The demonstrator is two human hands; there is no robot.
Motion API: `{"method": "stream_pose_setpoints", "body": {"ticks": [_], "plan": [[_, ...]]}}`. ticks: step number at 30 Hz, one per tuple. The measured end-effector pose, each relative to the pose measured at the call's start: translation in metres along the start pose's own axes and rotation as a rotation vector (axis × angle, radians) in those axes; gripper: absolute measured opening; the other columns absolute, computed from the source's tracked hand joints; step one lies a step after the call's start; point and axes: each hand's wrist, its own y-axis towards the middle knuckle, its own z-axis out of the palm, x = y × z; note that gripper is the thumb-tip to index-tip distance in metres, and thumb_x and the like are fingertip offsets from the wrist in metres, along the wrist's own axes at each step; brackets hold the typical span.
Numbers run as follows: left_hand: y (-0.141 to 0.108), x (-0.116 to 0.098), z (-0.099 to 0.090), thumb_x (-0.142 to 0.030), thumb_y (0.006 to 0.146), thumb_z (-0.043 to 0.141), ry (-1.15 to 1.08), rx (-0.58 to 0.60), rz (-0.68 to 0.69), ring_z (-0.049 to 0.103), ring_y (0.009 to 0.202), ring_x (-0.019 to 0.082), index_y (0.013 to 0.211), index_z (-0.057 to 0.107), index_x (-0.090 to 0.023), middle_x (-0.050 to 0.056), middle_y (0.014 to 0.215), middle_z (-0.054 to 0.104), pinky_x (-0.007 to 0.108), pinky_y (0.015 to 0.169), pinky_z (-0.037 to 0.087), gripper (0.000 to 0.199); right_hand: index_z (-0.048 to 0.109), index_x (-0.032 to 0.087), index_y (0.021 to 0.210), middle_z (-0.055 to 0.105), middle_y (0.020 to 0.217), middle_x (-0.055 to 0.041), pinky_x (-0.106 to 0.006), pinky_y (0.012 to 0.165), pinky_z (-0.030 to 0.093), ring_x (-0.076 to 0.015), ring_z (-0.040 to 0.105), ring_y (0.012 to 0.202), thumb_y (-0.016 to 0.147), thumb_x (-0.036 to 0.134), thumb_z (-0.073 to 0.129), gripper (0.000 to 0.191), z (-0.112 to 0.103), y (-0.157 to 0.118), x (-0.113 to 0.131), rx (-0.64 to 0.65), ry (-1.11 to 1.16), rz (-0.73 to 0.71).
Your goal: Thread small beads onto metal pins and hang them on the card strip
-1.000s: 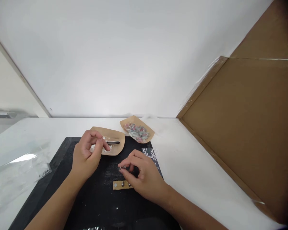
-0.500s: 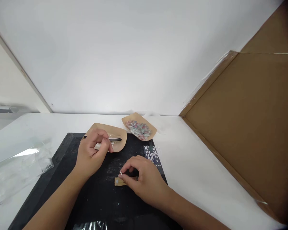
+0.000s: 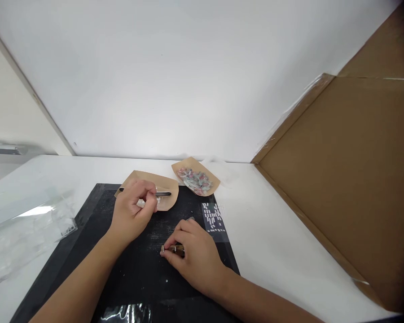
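Note:
My left hand (image 3: 134, 208) is closed over the left part of a brown paper tray (image 3: 170, 204), its thumb and forefinger pinched together. What they hold, if anything, is hidden. A dark pen-like stick (image 3: 163, 194) crosses the tray behind the fingers, beside small white bits (image 3: 158, 200). My right hand (image 3: 197, 255) is closed low over a black mat (image 3: 138, 273). Its thumb and forefinger pinch the end of a small brown strip (image 3: 179, 250), where a tiny light piece (image 3: 163, 248) shows between the tips. The rest of the strip runs under the palm.
A second paper tray (image 3: 187, 162) behind holds colourful plastic-wrapped bits. White rectangles cover a dark sheet (image 3: 213, 217) at the mat's right edge. Clear plastic packaging (image 3: 30, 242) lies on the left, and a cardboard panel (image 3: 343, 179) stands on the right.
My right fingertips have come down and left, bringing the tiny light piece onto the end of the brown strip. The strip looks darker now. My left hand has shifted slightly right.

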Motion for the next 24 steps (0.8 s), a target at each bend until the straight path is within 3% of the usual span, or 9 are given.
{"method": "stream_pose_setpoints", "body": {"ticks": [12,17,24], "plan": [[-0.001,0.000,0.000,-0.017,0.093,0.053,0.048,0.014,0.022,0.059,0.071,0.016,0.084,0.059,-0.022,-0.002,0.073,0.065,0.031,0.070,0.046,0.012,0.079,0.026,0.090,0.070,0.092,0.0002,-0.041,0.102,0.043,-0.0193,0.064,0.090,0.088,0.030,0.084,0.007,-0.015,0.002,-0.002,0.152,-0.032,-0.021],[-0.001,-0.001,0.001,-0.020,0.094,0.053,0.055,0.045,-0.024,0.065,0.074,0.018,0.101,0.060,-0.023,-0.002,0.073,0.066,0.031,0.070,0.049,0.011,0.078,0.026,0.089,0.070,0.094,0.0003,-0.036,0.091,0.048,-0.0194,0.063,0.092,0.089,0.029,0.082,0.006,-0.016,0.002,-0.001,0.155,-0.043,-0.010],[-0.002,-0.001,0.002,-0.022,0.094,0.053,0.066,0.085,-0.035,0.067,0.072,0.018,0.105,0.059,-0.022,-0.002,0.074,0.068,0.032,0.074,0.050,0.012,0.080,0.029,0.096,0.068,0.096,0.0029,-0.026,0.071,0.047,-0.0128,0.065,0.084,0.092,0.025,0.077,0.007,-0.011,0.002,-0.002,0.166,-0.029,0.003]]}}
